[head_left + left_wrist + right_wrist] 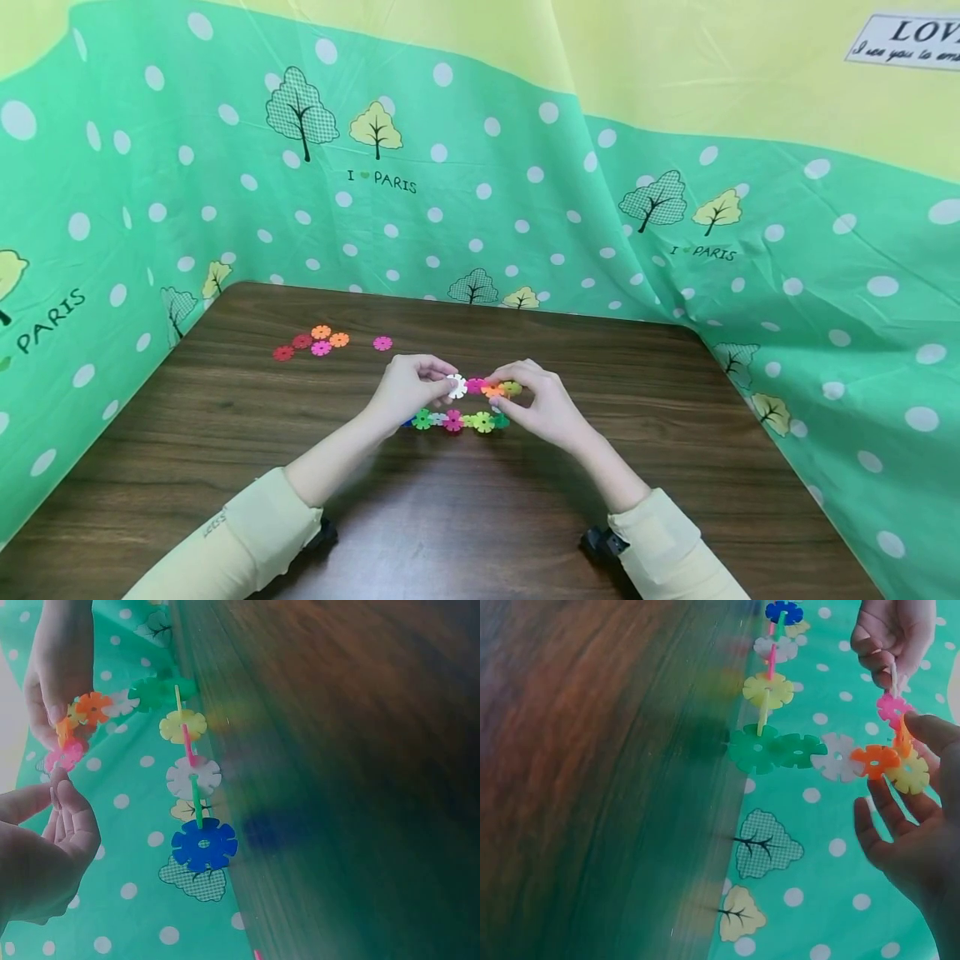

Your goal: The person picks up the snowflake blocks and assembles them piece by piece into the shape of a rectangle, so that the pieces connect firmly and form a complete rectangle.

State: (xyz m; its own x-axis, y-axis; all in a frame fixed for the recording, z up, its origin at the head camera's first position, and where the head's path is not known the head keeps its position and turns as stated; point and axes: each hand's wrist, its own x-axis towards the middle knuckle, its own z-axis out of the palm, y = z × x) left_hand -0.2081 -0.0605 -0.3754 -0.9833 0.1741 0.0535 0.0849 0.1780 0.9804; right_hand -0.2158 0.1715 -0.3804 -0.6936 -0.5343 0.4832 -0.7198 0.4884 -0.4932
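A chain of slotted plastic snowflake discs, several colors joined edge to edge, is held up between my two hands. My left hand (408,387) pinches a white disc (457,386) between thumb and fingers, right at the edge of a pink disc (475,386). On the right, my right hand (551,408) grips the chain by an orange disc (875,761) and a yellow disc (909,771). From there the chain bends round through white and green discs (756,748). Its nearer row runs back left past a pink disc (453,421) to a blue disc (204,844) at the end.
Loose discs lie on the dark wooden table (225,433) at the far left: red (283,353), orange (321,332) and pink ones, with one pink disc (382,343) set apart. A green dotted curtain (480,192) encloses the table's back and sides.
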